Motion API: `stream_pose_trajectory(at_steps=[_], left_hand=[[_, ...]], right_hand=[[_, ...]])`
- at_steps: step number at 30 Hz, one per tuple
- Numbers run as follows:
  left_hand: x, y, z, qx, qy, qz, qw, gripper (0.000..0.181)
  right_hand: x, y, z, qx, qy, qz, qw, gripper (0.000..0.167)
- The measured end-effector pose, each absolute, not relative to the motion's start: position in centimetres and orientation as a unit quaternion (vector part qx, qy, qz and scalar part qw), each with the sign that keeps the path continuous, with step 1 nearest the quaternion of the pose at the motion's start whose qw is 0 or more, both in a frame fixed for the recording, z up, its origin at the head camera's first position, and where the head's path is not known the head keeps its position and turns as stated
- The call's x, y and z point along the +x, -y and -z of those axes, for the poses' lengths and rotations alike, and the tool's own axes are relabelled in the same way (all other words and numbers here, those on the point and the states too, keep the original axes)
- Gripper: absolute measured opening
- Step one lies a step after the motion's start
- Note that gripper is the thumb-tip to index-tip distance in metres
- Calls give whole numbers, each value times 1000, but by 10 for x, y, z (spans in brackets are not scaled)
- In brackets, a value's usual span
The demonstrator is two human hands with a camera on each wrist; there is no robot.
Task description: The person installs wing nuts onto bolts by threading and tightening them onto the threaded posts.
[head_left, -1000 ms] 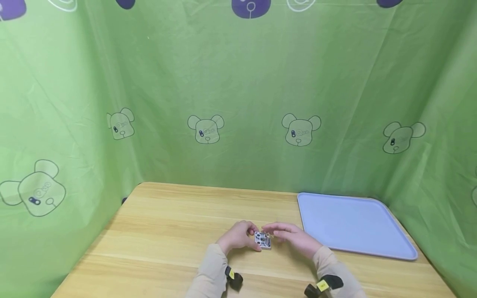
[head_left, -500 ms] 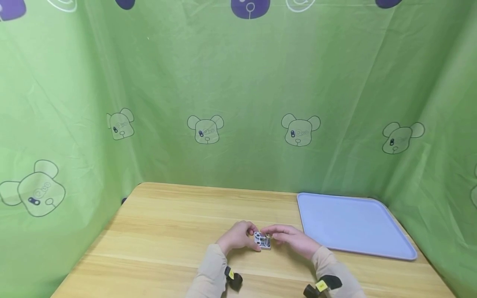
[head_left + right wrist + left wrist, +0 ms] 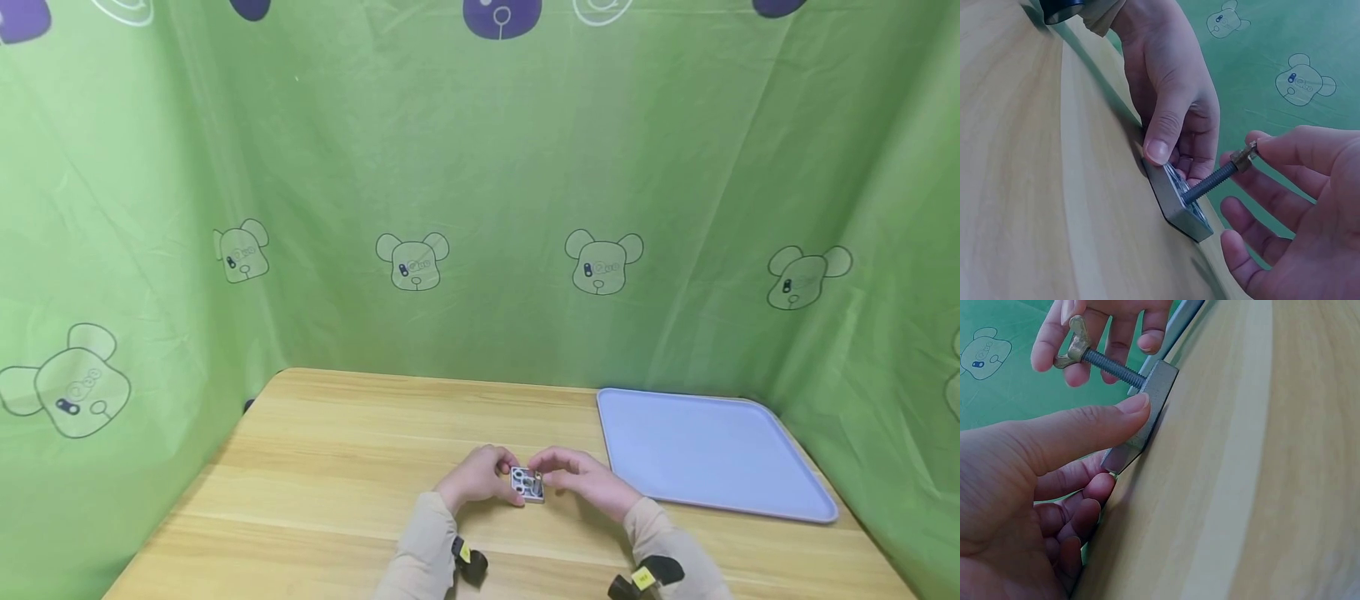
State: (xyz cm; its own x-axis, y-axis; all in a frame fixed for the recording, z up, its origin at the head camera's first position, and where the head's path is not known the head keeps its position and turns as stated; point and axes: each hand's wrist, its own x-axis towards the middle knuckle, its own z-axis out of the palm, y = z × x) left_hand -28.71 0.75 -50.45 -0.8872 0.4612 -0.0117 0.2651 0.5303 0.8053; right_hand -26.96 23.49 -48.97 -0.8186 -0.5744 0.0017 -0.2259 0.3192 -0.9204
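Observation:
A small square metal block (image 3: 527, 484) with holes in its top lies on the wooden table. From it rises a threaded rod (image 3: 1115, 367), capped by a brass-coloured wing nut (image 3: 1076, 344). My left hand (image 3: 477, 478) grips the block by its sides, the thumb (image 3: 1097, 428) on the near edge and fingers at the far corner. On the other side, my right hand (image 3: 588, 482) pinches the wing nut (image 3: 1245, 156) between thumb and forefinger, the other fingers loosely spread. In the head view the rod is small and partly covered by the right fingers.
A pale blue tray (image 3: 712, 454) lies at the table's right. Green curtain (image 3: 495, 333) with bear prints surrounds the back and sides. The wooden tabletop (image 3: 337, 467) extends left of the hands. A black wrist camera (image 3: 471, 567) sits on the left sleeve.
The right thumb and fingers have shifted slightly around the wing nut, which now shows at a different angle. The left hand and the block stay in place.

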Motion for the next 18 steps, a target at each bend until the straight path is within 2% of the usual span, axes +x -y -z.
stream_pose_trajectory(at_steps=[18], left_hand=[[-287,-8,506,207,-869,-435,111,47]], right_hand=[[-268,-229,490,-219,-806,534,133,28]])
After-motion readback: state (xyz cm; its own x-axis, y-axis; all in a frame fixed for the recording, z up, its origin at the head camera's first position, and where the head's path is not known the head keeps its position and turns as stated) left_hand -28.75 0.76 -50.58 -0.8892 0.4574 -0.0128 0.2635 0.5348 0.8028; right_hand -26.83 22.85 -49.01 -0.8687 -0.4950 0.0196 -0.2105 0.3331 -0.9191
